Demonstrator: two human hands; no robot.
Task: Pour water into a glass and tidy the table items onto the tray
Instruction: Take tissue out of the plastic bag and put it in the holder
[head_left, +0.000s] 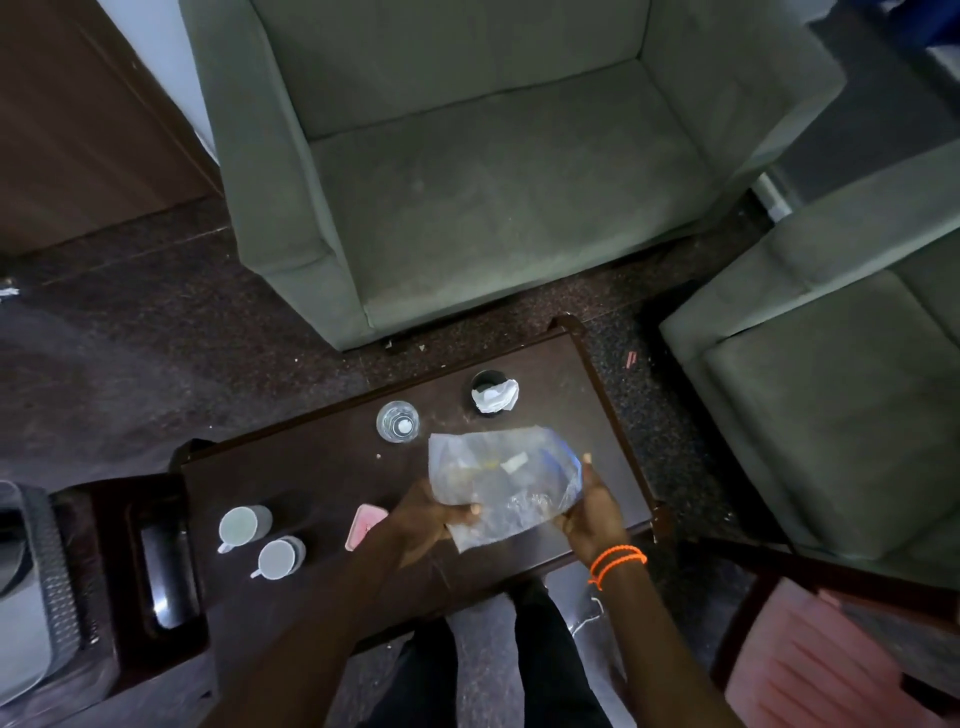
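I hold a clear crumpled plastic bag (501, 480) over the dark wooden table (311, 473). My left hand (431, 519) grips its near left edge, thumb on top. My right hand (592, 512) grips its right side, with orange bands on the wrist. A clear glass (397, 421) with water stands just beyond the bag. A dark cup (485, 387) stuffed with white tissue sits at the far side. Two grey mugs (244, 526) (279, 557) stand at the left. A pink flat object (363, 525) lies next to my left wrist.
A dark tray (166, 551) with a shiny black object lies on a stand left of the table. A green sofa (467, 171) is beyond the table and another green seat (831, 415) at right. A pink-cushioned chair (810, 660) is near right.
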